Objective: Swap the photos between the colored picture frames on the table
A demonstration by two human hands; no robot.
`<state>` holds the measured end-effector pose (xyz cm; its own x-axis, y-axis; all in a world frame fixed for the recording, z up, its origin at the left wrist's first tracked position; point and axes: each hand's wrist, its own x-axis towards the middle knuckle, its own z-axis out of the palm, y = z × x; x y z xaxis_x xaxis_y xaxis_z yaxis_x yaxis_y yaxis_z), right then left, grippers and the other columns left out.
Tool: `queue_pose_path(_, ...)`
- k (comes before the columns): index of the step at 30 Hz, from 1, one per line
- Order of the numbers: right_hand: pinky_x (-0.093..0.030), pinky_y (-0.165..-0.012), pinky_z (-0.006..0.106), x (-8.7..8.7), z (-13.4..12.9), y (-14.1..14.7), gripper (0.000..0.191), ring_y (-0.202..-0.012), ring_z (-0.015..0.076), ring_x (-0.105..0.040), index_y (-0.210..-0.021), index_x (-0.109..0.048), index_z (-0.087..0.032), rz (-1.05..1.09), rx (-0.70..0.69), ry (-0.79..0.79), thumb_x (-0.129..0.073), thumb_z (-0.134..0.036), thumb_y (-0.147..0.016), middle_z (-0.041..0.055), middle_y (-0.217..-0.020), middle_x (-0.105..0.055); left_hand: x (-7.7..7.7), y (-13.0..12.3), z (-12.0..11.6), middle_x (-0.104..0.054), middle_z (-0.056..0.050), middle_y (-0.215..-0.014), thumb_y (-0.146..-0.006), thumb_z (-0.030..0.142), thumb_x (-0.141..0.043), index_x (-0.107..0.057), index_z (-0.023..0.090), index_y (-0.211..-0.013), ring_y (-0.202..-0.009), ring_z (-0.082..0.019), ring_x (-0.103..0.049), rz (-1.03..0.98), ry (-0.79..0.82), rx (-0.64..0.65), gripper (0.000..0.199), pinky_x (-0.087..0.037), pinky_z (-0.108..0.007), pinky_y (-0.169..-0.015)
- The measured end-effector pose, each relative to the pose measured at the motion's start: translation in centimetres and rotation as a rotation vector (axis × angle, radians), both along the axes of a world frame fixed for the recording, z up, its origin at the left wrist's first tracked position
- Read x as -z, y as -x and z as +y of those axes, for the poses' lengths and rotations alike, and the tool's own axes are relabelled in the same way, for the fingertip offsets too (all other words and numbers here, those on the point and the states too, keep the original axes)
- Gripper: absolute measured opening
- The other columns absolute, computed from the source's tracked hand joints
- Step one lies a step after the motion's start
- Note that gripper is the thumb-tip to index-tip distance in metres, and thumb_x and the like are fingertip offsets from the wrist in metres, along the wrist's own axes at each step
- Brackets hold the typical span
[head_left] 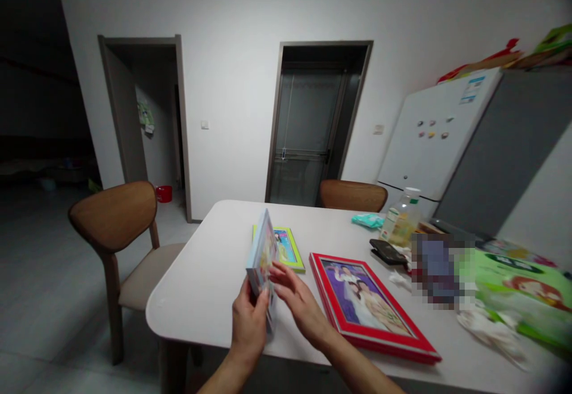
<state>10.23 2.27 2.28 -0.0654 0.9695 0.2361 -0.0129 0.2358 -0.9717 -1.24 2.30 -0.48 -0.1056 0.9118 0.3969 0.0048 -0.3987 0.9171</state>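
Held on edge over the near part of the table is a light blue picture frame (261, 248), turned almost side-on to me, so its picture shows only as a thin slanted strip. My left hand (251, 316) is closed around its lower near edge, thumb on the picture side. Beside that side is my right hand (295, 301), fingers stretched out; whether the fingertips touch it I cannot tell. A yellow-green picture frame (292, 251) lies flat behind, partly hidden by the held one. To the right lies a larger red picture frame (378, 304) with a couple's photo.
On the white table (192, 298), the right side holds a plastic bottle (402, 218), a dark wallet-like item (388, 253), a teal packet (369, 220), crumpled tissues and a green package (521, 289). Wooden chairs stand at left (118, 221) and behind (353, 194).
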Motion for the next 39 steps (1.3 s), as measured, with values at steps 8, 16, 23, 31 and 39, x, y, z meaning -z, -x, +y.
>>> queue_pose_path(8, -0.047, -0.067, 0.033, -0.3, -1.6, -2.7, 0.037, -0.076, 0.0219, -0.062, -0.095, -0.056, -0.016, 0.436, 0.020, 0.339, -0.056, -0.038, -0.065, 0.0075, -0.082, -0.066, 1.9, 2.1, -3.2, -0.048, -0.008, -0.122, -0.076, 0.011, -0.044, -0.043, 0.022, -0.120, -0.113, -0.021, -0.043, 0.842, -0.536, 0.199, 0.046, -0.038, -0.033, -0.093)
queue_pose_path(16, -0.044, -0.074, 0.032, 3.9, -0.7, -4.5, 0.047, -0.082, 0.0218, -0.059, -0.106, -0.053, -0.013, -0.227, 0.229, 0.169, -0.051, -0.019, -0.059, 0.0089, -0.095, -0.064, 4.2, 1.6, -4.4, -0.056, -0.008, -0.113, -0.073, 0.013, -0.051, -0.049, 0.025, -0.114, -0.104, -0.025, -0.051, 1.071, -0.556, 0.196, 0.043, -0.047, -0.035, -0.082)
queue_pose_path(23, -0.035, -0.088, 0.032, 6.7, -0.3, -5.0, 0.047, -0.097, 0.0234, -0.052, -0.109, -0.053, -0.009, -0.819, 0.365, 0.010, -0.045, -0.016, -0.063, 0.0146, -0.102, -0.059, 4.5, 1.3, -4.7, -0.058, -0.008, -0.110, -0.071, 0.010, -0.052, -0.053, 0.024, -0.108, -0.101, -0.027, -0.053, 1.104, -0.505, 0.240, 0.040, -0.048, -0.038, -0.080)
queue_pose_path(31, -0.038, -0.080, 0.028, 5.6, -0.3, -4.4, 0.036, -0.090, 0.0217, -0.053, -0.097, -0.059, -0.011, -1.113, 0.291, 0.007, -0.042, -0.012, -0.066, 0.0138, -0.093, -0.057, 3.5, 2.4, -4.3, -0.053, -0.012, -0.116, -0.066, 0.015, -0.059, -0.052, 0.018, -0.108, -0.108, -0.026, -0.048, 1.135, -0.229, 0.340, 0.042, -0.041, -0.040, -0.089)
queue_pose_path(39, -0.037, -0.075, 0.024, 5.4, 1.2, -4.4, 0.024, -0.083, 0.0179, -0.052, -0.082, -0.064, -0.014, -1.123, 0.300, -0.018, -0.045, -0.017, -0.068, 0.0104, -0.091, -0.054, 2.5, 4.8, -3.4, -0.053, -0.009, -0.117, -0.064, 0.020, -0.063, -0.055, 0.019, -0.086, -0.113, -0.023, -0.043, 1.115, -0.035, 0.327, 0.023, -0.023, -0.047, -0.099)
